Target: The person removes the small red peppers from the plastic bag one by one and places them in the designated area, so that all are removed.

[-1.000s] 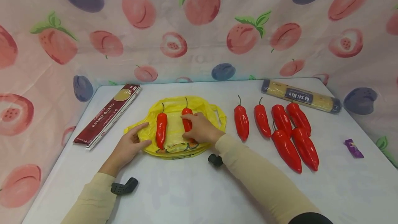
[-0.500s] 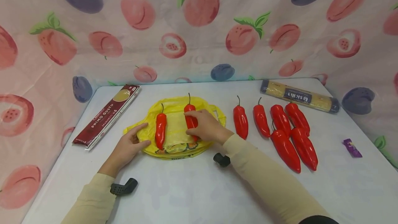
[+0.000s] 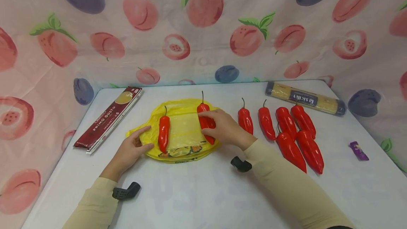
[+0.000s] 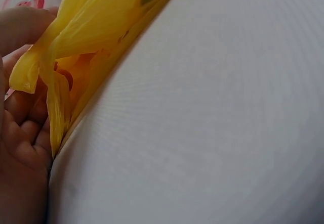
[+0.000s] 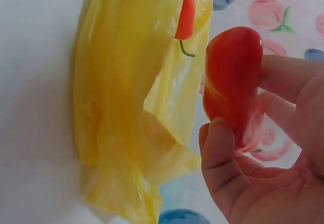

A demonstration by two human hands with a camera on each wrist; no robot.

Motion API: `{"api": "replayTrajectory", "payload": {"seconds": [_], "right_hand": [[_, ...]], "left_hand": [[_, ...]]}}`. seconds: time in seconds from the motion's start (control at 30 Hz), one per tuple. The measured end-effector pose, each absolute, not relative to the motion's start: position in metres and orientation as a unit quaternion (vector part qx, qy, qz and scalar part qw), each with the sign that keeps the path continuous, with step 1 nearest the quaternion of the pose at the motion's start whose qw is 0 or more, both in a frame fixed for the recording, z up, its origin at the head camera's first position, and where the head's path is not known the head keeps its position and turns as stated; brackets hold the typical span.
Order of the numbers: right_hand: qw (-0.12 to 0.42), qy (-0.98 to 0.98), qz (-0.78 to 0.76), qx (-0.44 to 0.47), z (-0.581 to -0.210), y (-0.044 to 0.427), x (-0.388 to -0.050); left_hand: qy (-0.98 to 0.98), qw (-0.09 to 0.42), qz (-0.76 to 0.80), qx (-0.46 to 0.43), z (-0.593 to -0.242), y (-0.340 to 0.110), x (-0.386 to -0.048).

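Note:
A yellow plastic bag (image 3: 187,119) lies flat on the white table, with one red chili pepper (image 3: 164,133) resting on its left part. My right hand (image 3: 222,126) pinches another red chili pepper (image 3: 203,107) between thumb and fingers, above the bag's right part. Its thick end and the pinch show close up in the right wrist view, where the held pepper (image 5: 233,77) is apart from the bag. My left hand (image 3: 130,154) rests at the bag's left end, thumb and index finger spread apart. In the left wrist view the bag's loose edge (image 4: 58,87) lies against those fingers.
Several more red peppers (image 3: 267,123) lie in a group to the right. A clear spaghetti packet (image 3: 305,98) is behind them, and a purple wrapped sweet (image 3: 359,151) lies far right. At the left is a dark red spaghetti packet (image 3: 109,119). A fruit-print cloth (image 3: 203,59) hangs behind.
My right hand has moved right and slightly away from me, carrying its pepper from the bag's middle to its right side. The left hand and the other pepper on the bag stay put.

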State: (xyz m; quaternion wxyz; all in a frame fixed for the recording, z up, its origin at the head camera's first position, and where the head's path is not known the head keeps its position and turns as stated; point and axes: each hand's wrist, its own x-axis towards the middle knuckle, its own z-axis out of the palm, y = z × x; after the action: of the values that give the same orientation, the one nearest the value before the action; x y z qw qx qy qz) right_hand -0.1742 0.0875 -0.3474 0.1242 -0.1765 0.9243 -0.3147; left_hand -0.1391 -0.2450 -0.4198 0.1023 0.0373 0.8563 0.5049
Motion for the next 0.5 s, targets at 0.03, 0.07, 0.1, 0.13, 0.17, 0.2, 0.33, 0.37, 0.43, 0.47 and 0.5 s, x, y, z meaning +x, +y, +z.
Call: {"api": "replayTrajectory", "payload": {"seconds": [0.03,0.07,0.1,0.13,0.17,0.2,0.33,0.37,0.43,0.47,0.5], "right_hand": [[0.124,0.924,-0.315,-0.176,-0.347,0.09,-0.172],[0.123,0.925,-0.314,-0.175,-0.346,0.094,-0.17],[0.122,0.925,-0.313,-0.174,-0.345,0.097,-0.168],[0.12,0.926,-0.312,-0.174,-0.344,0.1,-0.166],[0.118,0.928,-0.309,-0.173,-0.343,0.104,-0.164],[0.117,0.929,-0.307,-0.169,-0.342,0.108,-0.162],[0.105,0.934,-0.297,-0.166,-0.336,0.126,-0.155],[0.104,0.936,-0.296,-0.162,-0.335,0.13,-0.153],[0.101,0.937,-0.294,-0.157,-0.333,0.139,-0.151],[0.101,0.938,-0.292,-0.155,-0.332,0.144,-0.149],[0.102,0.939,-0.291,-0.152,-0.332,0.148,-0.148]], "left_hand": [[0.857,0.102,0.503,0.037,-0.42,-0.245,-0.139],[0.858,0.102,0.503,0.036,-0.42,-0.245,-0.139],[0.858,0.103,0.502,0.035,-0.42,-0.245,-0.139],[0.859,0.103,0.5,0.035,-0.421,-0.246,-0.14],[0.86,0.104,0.499,0.034,-0.421,-0.246,-0.14],[0.86,0.104,0.498,0.033,-0.421,-0.246,-0.14],[0.861,0.105,0.497,0.032,-0.423,-0.245,-0.14],[0.86,0.104,0.498,0.031,-0.423,-0.245,-0.14],[0.86,0.104,0.499,0.03,-0.423,-0.245,-0.14],[0.86,0.103,0.499,0.031,-0.424,-0.245,-0.14],[0.86,0.103,0.499,0.03,-0.424,-0.246,-0.14]]}}
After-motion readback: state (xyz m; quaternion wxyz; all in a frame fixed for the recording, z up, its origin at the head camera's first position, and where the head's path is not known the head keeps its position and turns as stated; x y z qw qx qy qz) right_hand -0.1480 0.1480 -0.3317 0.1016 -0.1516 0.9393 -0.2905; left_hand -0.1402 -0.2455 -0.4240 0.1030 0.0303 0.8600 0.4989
